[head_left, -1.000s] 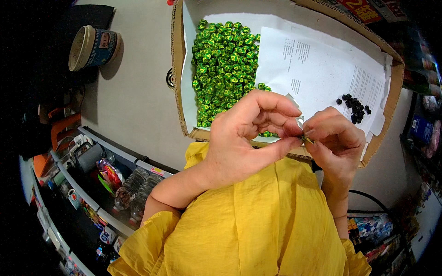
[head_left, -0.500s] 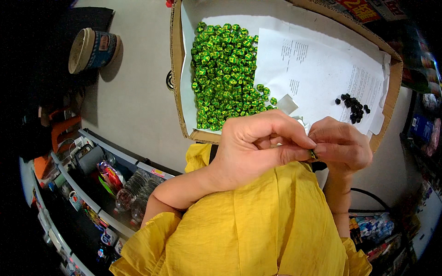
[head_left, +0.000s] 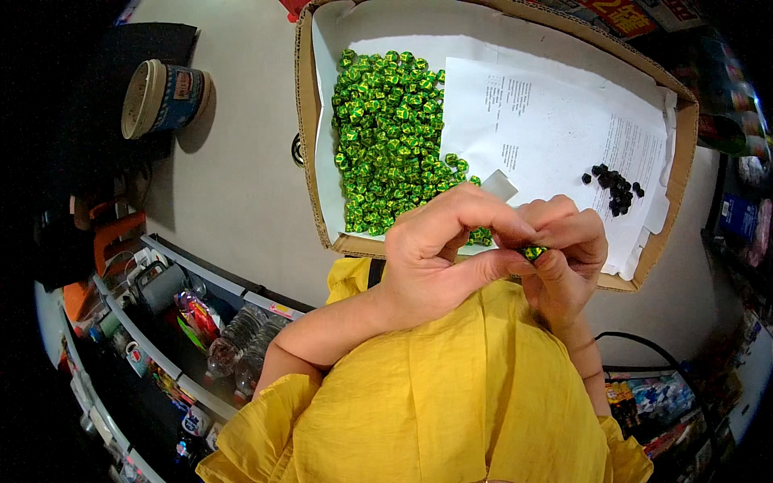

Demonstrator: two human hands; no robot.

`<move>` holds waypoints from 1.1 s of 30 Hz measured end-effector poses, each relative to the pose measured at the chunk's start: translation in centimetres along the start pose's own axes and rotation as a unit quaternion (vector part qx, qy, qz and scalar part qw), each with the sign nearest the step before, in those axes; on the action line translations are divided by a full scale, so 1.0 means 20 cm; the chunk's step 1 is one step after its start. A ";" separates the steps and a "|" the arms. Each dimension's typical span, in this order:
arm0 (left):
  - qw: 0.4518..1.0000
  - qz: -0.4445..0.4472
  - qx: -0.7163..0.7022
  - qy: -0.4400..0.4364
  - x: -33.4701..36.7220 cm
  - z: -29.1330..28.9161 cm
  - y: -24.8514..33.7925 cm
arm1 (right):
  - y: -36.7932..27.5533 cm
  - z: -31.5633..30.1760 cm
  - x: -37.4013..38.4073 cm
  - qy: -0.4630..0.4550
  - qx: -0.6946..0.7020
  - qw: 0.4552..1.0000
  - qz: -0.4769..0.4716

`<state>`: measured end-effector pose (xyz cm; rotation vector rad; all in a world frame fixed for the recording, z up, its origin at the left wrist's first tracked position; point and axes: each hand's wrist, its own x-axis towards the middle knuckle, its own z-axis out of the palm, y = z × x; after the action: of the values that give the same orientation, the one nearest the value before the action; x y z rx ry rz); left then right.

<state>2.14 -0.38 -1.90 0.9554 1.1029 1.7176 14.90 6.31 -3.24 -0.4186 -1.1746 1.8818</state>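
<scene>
A small green-and-gold ball (head_left: 534, 253) is pinched between my two hands, just over the near side of a shallow cardboard box (head_left: 686, 153). My left hand (head_left: 443, 245) closes on its left side with thumb and forefinger; my right hand (head_left: 570, 256) has curled fingers and thumb on the other side. Many similar shiny balls lie heaped (head_left: 386, 137) along the box's left part. On the right, several small black lumps (head_left: 620, 196) rest on a printed white sheet (head_left: 555, 121). A small pale square (head_left: 499, 186) lies just beyond my fingers, partly hidden.
White paper lines the box, whose near edge is partly behind my hands. A lidded tub (head_left: 165, 97) stands at the upper left. Left of me is a shelf rail (head_left: 233, 280) with bottles (head_left: 229, 346) and packages. A black cable (head_left: 644, 338) curves at the lower right.
Both hands have shifted slightly left and up, and my right hand has turned so its fingers curl more. More of the green-and-gold ball shows between the fingertips.
</scene>
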 end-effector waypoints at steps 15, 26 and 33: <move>0.992 -0.106 -0.074 0.012 -0.02 -0.02 0.01 | -0.10 -0.01 0.03 0.036 0.140 0.957 0.252; 0.991 -0.124 -0.039 0.014 -0.01 -0.04 0.01 | -0.08 0.06 0.02 0.052 -0.109 0.972 0.202; 0.904 -0.251 -0.335 0.087 -0.01 -0.01 0.02 | -0.01 0.02 0.01 0.033 -0.039 0.994 0.100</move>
<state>1.97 -0.73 -1.66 0.0719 0.6875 1.5800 14.65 6.39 -2.86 -0.6573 -1.2017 1.9801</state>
